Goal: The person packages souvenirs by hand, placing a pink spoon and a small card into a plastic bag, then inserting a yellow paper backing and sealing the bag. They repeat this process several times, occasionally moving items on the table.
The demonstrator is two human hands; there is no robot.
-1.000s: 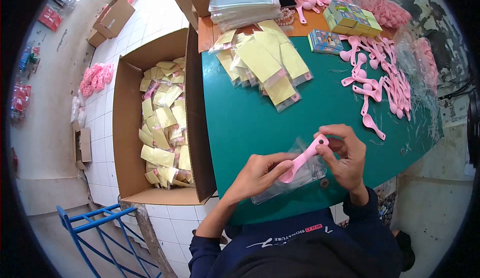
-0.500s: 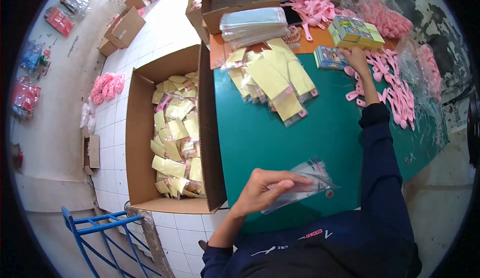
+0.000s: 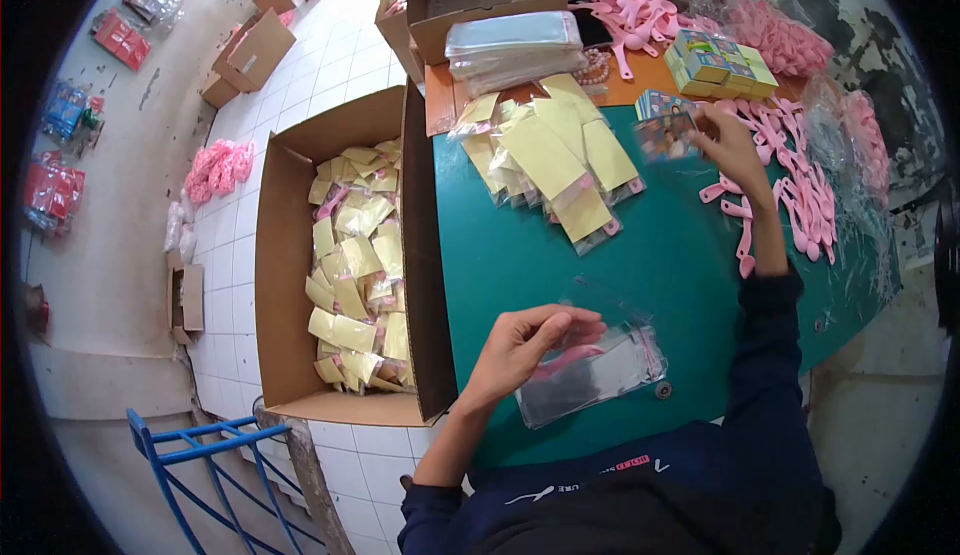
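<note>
My left hand (image 3: 522, 347) pinches the open mouth of a clear plastic bag (image 3: 592, 371) lying on the green table (image 3: 520, 255) near its front edge. A pink spoon (image 3: 572, 359) sits inside the bag. My right hand (image 3: 733, 149) is stretched out to the far right of the table, fingers closed on a small colourful card box (image 3: 667, 137), lifted and blurred. Below the hand lies a scatter of loose pink spoons (image 3: 790, 185). A stack of the same small boxes (image 3: 720, 63) stands further back.
A pile of packed bags with yellow cards (image 3: 552, 160) covers the table's back middle, with a stack of clear bags (image 3: 515, 47) behind it. Left of the table an open cardboard carton (image 3: 275, 255) holds several packed bags. A blue metal frame (image 3: 200, 455) stands at lower left.
The pink spoon went into the bag, which my left hand keeps hold of. My right hand reached out to the small boxes and has now lifted one off the table.
</note>
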